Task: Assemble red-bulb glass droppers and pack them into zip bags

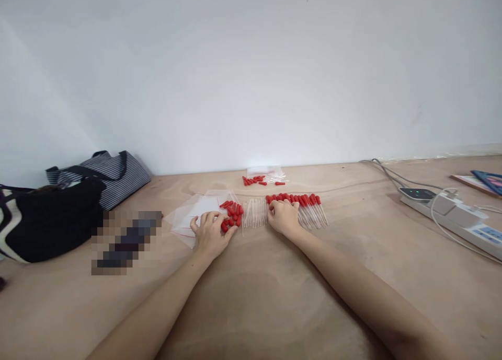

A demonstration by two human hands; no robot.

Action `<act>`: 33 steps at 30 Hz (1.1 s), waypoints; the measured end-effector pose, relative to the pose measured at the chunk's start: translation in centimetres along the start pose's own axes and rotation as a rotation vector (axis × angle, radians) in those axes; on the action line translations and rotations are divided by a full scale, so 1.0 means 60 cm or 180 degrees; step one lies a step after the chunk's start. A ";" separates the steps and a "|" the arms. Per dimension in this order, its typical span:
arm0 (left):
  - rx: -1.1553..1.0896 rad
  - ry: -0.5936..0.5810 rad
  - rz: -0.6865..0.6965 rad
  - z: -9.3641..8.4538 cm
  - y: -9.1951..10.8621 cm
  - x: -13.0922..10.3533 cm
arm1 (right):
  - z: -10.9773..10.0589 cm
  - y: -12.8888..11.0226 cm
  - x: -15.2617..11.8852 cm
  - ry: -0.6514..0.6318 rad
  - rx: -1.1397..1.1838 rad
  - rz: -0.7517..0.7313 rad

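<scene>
Near the middle of the table, my left hand (212,234) rests with fingers apart beside a pile of loose red rubber bulbs (234,211), its fingertips at the pile's left and lower edge. Clear plastic bags (188,219) lie under and behind that hand. Right of the bulbs is a row of clear thin tubes (254,213) without bulbs. My right hand (283,216) is over the left end of a row of red-topped droppers (314,211); its fingers are bent downward, and whatever is between the fingertips is hidden.
Farther back lie more red bulbs (254,180) and a clear bag (266,172) with thin tubes. Black bag (50,221) and striped bag (125,174) stand at left, near a blurred dark object (129,242). A power strip (463,216) with cables sits at right.
</scene>
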State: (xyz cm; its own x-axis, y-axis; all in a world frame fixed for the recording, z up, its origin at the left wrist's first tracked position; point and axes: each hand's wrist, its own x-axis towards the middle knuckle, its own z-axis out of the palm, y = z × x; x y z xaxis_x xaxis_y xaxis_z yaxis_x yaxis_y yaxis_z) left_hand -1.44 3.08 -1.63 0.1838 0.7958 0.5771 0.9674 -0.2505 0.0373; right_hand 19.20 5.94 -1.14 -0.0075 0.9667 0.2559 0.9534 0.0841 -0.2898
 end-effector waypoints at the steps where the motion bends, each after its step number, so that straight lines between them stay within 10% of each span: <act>1: -0.0007 0.0008 0.0033 0.001 0.001 0.002 | 0.000 -0.004 0.001 0.0031 -0.0012 -0.0009; 24: -0.0505 0.0457 0.0569 -0.005 0.005 0.004 | -0.019 -0.029 0.032 -0.0612 -0.0148 0.0502; 33: -0.1666 -0.0411 0.1822 -0.024 0.033 -0.015 | -0.037 0.073 -0.076 0.0131 0.0465 -0.0980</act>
State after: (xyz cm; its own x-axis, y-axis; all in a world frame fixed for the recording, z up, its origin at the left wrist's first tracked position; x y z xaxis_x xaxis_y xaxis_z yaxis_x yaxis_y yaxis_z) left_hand 0.03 1.05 -0.89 0.6786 0.5143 0.5243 0.5142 -0.8424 0.1608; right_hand 24.09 1.34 -1.52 -0.2733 0.8802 0.3880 0.8549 0.4071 -0.3214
